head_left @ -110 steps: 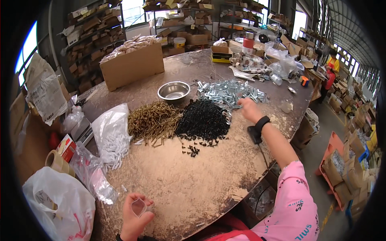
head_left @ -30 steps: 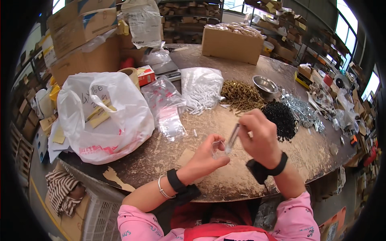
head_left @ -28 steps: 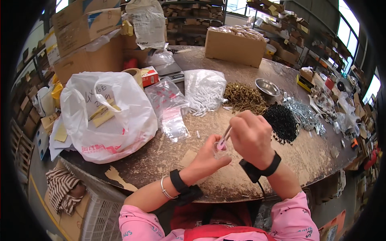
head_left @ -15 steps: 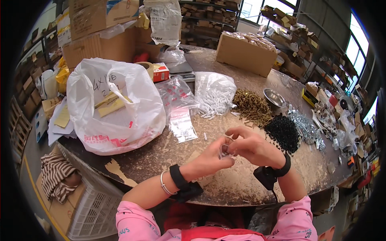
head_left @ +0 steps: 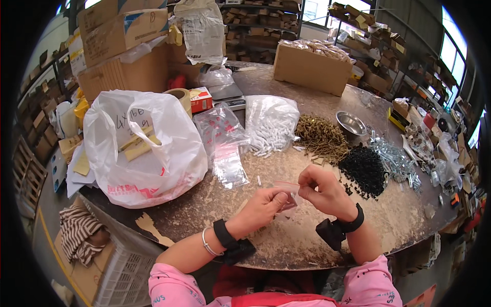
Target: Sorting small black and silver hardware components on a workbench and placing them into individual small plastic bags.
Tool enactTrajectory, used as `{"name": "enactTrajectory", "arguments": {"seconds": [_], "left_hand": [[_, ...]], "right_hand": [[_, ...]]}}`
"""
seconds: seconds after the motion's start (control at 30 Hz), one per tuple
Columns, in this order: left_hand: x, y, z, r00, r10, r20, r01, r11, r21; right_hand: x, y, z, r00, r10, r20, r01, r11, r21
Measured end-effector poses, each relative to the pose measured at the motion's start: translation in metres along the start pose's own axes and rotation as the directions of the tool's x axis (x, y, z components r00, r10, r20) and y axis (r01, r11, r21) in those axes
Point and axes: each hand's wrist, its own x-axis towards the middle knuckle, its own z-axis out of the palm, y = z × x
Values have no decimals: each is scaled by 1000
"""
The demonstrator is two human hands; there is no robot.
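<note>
Over the near edge of the round brown bench [head_left: 307, 240], two hands meet in the middle. The left hand [head_left: 263, 204] and the right hand [head_left: 325, 192] both pinch a small clear zip bag [head_left: 288, 192] with a thin red strip along its top. The bag is between the two hands, just above the bench. Its long top edge runs from side to side, from the left fingertips to the right fingertips. The left grip is closed on the lower left part of the bag. The right grip is closed on the upper right end of the strip. Both hands are equally near it, since both touch it. What is inside the bag is too small to tell.

Just beyond the right hand is a pile of black screws [head_left: 364, 171]. Next to it is a pile of brass screws [head_left: 321, 138] and, further right, a pile of silver screws [head_left: 396, 161]. A small metal bowl [head_left: 351, 123] sits behind them. To the left of the hands lie loose clear bags [head_left: 227, 153], a bag of white plugs [head_left: 270, 123] and a big white plastic sack [head_left: 146, 146]. A cardboard box [head_left: 312, 69] stands at the far side.
</note>
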Motion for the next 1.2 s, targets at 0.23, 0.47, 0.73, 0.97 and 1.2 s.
{"name": "enactTrajectory", "arguments": {"seconds": [0.23, 0.47, 0.73, 0.97, 1.2], "left_hand": [[-3, 3, 8, 998, 0, -66, -1, 1000, -2], [-3, 12, 9, 997, -13, -76, 21, 994, 103], [-2, 7, 11, 995, 48, -88, -25, 970, 241], [-3, 8, 6, 996, 17, -87, -3, 986, 168], [-7, 25, 6, 916, 313, -250, -201, 899, 388]], "right_hand": [[3, 4, 10, 998, 16, 60, -17, 1000, 19], [3, 10, 15, 999, 21, 33, -21, 1000, -12], [3, 9, 25, 1000, -19, -20, 17, 997, -77], [1, 0, 10, 995, 86, 60, -88, 996, 28], [-3, 1, 23, 993, -115, -9, 111, 979, -171]]}}
